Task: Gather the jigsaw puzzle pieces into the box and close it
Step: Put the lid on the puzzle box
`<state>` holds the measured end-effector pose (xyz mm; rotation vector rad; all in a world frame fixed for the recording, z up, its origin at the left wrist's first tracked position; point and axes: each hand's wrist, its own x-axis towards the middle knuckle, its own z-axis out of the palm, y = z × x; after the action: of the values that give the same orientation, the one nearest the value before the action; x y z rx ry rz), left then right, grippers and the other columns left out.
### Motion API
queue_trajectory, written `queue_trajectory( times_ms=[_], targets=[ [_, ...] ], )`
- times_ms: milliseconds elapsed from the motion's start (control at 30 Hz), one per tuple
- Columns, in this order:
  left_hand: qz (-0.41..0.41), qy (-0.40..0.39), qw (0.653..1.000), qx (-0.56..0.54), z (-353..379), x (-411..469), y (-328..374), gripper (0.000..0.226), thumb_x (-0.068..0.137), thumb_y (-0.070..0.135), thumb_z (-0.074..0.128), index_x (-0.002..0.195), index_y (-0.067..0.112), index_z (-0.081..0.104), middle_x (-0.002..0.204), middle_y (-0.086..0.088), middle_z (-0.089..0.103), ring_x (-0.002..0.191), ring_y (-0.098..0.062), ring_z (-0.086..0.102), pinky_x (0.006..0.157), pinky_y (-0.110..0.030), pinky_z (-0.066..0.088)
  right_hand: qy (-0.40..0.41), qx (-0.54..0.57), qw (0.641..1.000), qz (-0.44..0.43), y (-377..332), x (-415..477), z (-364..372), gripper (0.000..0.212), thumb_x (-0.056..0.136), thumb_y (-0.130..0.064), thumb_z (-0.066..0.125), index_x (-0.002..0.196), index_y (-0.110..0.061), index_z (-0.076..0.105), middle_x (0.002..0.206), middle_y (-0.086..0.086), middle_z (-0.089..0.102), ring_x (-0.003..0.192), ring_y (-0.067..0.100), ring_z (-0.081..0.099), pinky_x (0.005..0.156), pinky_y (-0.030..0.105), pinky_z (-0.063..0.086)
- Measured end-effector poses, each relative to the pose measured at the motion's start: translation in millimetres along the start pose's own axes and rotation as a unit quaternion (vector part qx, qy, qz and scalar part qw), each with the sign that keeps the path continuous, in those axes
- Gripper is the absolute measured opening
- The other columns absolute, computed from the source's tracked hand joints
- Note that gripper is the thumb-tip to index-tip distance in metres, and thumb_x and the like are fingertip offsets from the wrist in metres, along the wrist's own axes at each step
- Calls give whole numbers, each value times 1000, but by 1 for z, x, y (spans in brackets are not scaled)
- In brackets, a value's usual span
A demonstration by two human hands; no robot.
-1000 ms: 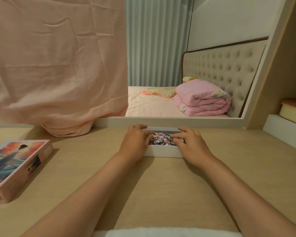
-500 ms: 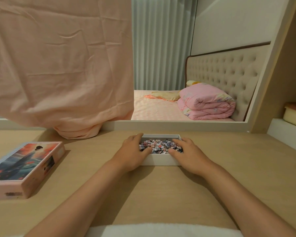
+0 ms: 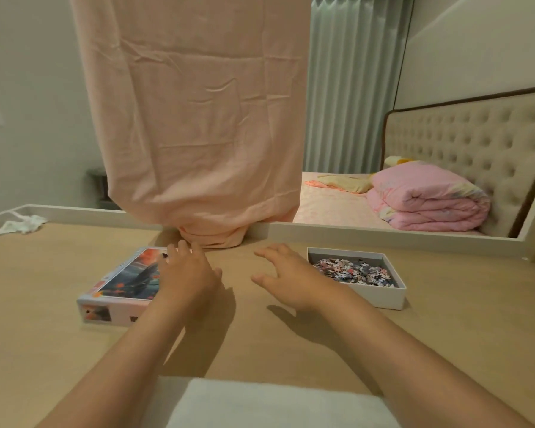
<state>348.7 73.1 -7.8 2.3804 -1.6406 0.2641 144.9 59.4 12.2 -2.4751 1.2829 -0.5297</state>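
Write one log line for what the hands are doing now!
left hand: open, over lid edge | right hand: open, empty | box: uncovered, pieces inside | lid: not on box

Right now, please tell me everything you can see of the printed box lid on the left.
The printed lid lies flat on the wooden table, picture side up, apart from the open box. It looks like cardboard. Its top shows an orange-red sky and a dark figure over teal; its pale side walls carry small pictures. The left hand covers its right edge; contact cannot be judged.
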Motion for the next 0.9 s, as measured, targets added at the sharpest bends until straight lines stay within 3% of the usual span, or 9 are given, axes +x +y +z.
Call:
queue_trajectory(
  times_ms=[100,167,333,467,567,633,733,800,900],
  targets=[
    [-44,-32,998,19,10,0,-19,70,89,56,45,137,7,38,142,-17,41,132,-37,36,109,-49,30,-27,2,1000,2,-9,12,16,61,98,-42,53,152,-20,35,158,5,28,145,21,28,120,31,21],
    [-26,-39,999,17,14,1,-22,70,89,56,44,140,8,37,144,-17,41,133,-37,36,109,-51,31,-37,3,999,9,-8,15,23,61,99,-40,53,153,-19,33,159,5,26,146,20,27,119,29,19],
    [188,-6,976,-105,12,-4,-15,50,90,46,51,136,25,48,140,-2,51,126,-24,47,104,-41,39,-31,19,999,36,1,17,28,66,98,-36,54,155,-17,27,160,5,24,146,19,27,119,29,21],
    [291,-31,936,-198,1,-10,-2,64,80,44,69,140,34,49,139,8,54,127,-16,48,105,-33,38,-16,62,996,55,8,13,25,77,93,-32,61,156,-23,19,158,-1,23,142,21,32,115,31,27],
    [225,6,971,-82,-1,-9,-12,92,68,63,69,148,41,29,155,4,30,140,-21,27,111,-45,26,-22,112,991,76,12,10,27,82,87,-30,66,154,-30,19,151,-3,32,131,18,43,108,28,35],
    [141,-38,988,-41,2,-7,-22,108,61,76,66,150,40,19,160,-1,13,145,-28,14,112,-50,24,-23,137,987,79,14,10,31,86,81,-33,68,153,-35,21,149,-4,41,124,15,49,107,33,42],
    [105,-113,978,-144,9,-7,-24,113,59,71,73,152,31,22,156,2,16,137,-22,33,110,-40,37,-15,162,984,69,13,12,32,78,86,-25,67,152,-32,27,141,-3,51,117,12,53,100,30,46],
    [116,-102,964,-218,9,-6,-22,110,61,63,78,151,25,29,151,4,24,129,-17,43,106,-31,40,3,162,985,63,12,12,30,73,90,-22,66,152,-26,29,142,-3,50,116,11,51,96,24,43],
    [134,-62,955,-257,1,-1,-14,108,62,58,82,150,21,32,149,6,25,127,-13,43,102,-26,39,57,150,985,56,14,11,20,80,89,-30,68,156,-28,23,152,-4,37,129,14,44,106,32,42]
  ],
)
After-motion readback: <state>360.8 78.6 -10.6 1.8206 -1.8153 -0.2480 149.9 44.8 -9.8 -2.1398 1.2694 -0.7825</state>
